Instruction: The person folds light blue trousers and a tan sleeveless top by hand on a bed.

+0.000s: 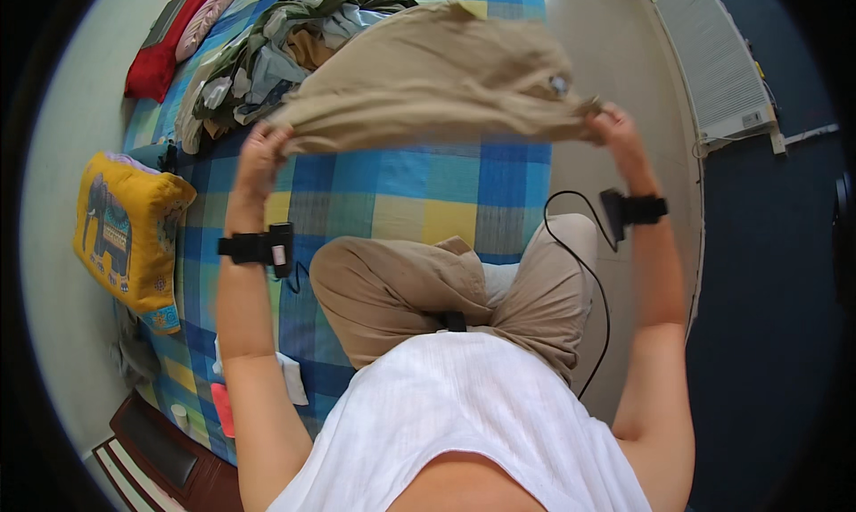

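Note:
A khaki cloth garment (428,77) is stretched in the air between my two hands, above the checked bedspread (401,177). My left hand (263,154) pinches its near left corner. At the opposite end my right hand (616,134) grips the near right edge, out over the floor beside the bed. The garment billows away from me and is partly blurred. A small pale round patch (558,85) shows near its right end. Its exact kind cannot be told from its shape here.
Beyond my left hand lies a heap of crumpled clothes (267,57). A yellow elephant-print cushion (127,217) stands at the left by the wall. A black cable (598,284) hangs from my right wrist. A white radiator-like panel (715,57) is at the far right.

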A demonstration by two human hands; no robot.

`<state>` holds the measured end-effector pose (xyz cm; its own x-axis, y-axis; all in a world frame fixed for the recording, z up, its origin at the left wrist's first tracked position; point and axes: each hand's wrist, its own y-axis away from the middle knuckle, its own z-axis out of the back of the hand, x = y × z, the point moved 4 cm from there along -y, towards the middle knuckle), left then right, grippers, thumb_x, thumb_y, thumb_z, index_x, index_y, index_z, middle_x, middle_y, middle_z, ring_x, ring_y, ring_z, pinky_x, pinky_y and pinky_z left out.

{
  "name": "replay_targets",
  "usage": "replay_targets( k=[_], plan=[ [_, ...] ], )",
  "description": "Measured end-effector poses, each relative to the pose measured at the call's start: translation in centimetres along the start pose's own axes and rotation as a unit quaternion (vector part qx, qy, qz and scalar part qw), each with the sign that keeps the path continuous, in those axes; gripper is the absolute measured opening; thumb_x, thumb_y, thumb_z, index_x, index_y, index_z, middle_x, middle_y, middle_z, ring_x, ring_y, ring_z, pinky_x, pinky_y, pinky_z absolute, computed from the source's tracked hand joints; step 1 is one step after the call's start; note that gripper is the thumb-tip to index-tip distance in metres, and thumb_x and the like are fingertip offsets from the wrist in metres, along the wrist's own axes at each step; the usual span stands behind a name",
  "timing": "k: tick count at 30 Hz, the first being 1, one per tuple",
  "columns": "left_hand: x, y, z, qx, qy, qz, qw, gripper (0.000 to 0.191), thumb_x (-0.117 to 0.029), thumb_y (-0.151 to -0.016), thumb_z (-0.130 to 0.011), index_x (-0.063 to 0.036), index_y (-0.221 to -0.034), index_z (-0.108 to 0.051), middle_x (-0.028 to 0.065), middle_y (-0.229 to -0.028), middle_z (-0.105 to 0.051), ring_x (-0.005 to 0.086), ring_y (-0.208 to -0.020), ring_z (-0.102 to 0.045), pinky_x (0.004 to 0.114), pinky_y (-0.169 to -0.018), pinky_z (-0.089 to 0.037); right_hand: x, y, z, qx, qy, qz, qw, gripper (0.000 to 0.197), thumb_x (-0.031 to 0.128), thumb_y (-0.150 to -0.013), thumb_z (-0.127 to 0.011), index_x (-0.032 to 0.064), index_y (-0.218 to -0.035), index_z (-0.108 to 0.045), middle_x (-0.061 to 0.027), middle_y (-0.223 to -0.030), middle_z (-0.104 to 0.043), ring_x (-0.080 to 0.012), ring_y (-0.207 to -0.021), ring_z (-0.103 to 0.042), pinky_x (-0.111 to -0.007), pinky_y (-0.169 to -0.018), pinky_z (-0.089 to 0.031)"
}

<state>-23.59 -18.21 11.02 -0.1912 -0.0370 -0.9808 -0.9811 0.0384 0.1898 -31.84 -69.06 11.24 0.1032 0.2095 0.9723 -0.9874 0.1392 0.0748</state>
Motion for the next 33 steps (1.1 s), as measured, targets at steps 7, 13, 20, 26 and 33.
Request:
replay_targets(
  k=[7, 13, 20, 26, 33],
  plan=[
    [19.7, 1.3, 5.6, 0.132, -0.233, 0.254, 0.929, 0.021, -0.021, -0.076, -0.066, -0.0092, -0.091, -0.055, -0.0021, -0.072, -0.055, 0.0074, -0.055, -0.046, 0.02, -0.047, -0.035, -14.4, 3.7, -6.2, 0.128, 0.352, -0.115, 0.92, 0.018, 0.02, -0.073, -0.058, 0.0019, -0.072, -0.056, -0.0142, -0.074, -0.058, -0.0289, -0.072, -0.056, -0.038, -0.068, -0.044],
    [19.4, 1.3, 8.3, 0.176, -0.342, 0.288, 0.877, 0.025, -0.025, -0.078, -0.063, -0.0086, -0.095, -0.057, 0.0003, -0.082, -0.06, 0.0097, -0.068, -0.056, 0.024, -0.057, -0.043, -8.9, 3.8, -8.5, -0.04, 0.432, 0.1, 0.896, 0.015, 0.019, -0.073, -0.064, 0.007, -0.081, -0.06, -0.0123, -0.089, -0.055, -0.0318, -0.087, -0.053, -0.039, -0.075, -0.044],
    [16.3, -2.0, 5.5, 0.064, -0.326, 0.202, 0.921, 0.033, -0.026, -0.08, -0.061, -0.0067, -0.106, -0.054, 0.0021, -0.091, -0.06, 0.0096, -0.075, -0.056, 0.024, -0.061, -0.044, -10.5, -0.9, -18.4, 0.083, 0.305, 0.004, 0.949, 0.025, 0.029, -0.074, -0.061, 0.0046, -0.078, -0.064, -0.0148, -0.087, -0.06, -0.0308, -0.086, -0.056, -0.038, -0.075, -0.044],
    [18.8, -4.7, 5.2, 0.032, -0.329, 0.083, 0.94, 0.031, -0.021, -0.076, -0.065, -0.0025, -0.099, -0.056, 0.003, -0.083, -0.059, 0.0099, -0.071, -0.052, 0.023, -0.065, -0.044, -12.8, -2.1, -21.9, 0.032, 0.288, -0.018, 0.957, 0.026, 0.027, -0.071, -0.062, 0.0018, -0.074, -0.063, -0.0179, -0.085, -0.059, -0.0336, -0.083, -0.055, -0.04, -0.075, -0.044],
    [20.3, -5.8, 6.3, 0.009, -0.307, 0.046, 0.951, 0.024, -0.018, -0.075, -0.066, -0.0022, -0.09, -0.056, 0.0017, -0.077, -0.059, 0.0093, -0.069, -0.051, 0.023, -0.064, -0.044, -13.4, -3.0, -21.5, -0.082, 0.2, -0.054, 0.975, 0.026, 0.027, -0.075, -0.059, 0.0009, -0.071, -0.06, -0.0166, -0.076, -0.058, -0.0328, -0.073, -0.055, -0.04, -0.068, -0.044]
  ],
)
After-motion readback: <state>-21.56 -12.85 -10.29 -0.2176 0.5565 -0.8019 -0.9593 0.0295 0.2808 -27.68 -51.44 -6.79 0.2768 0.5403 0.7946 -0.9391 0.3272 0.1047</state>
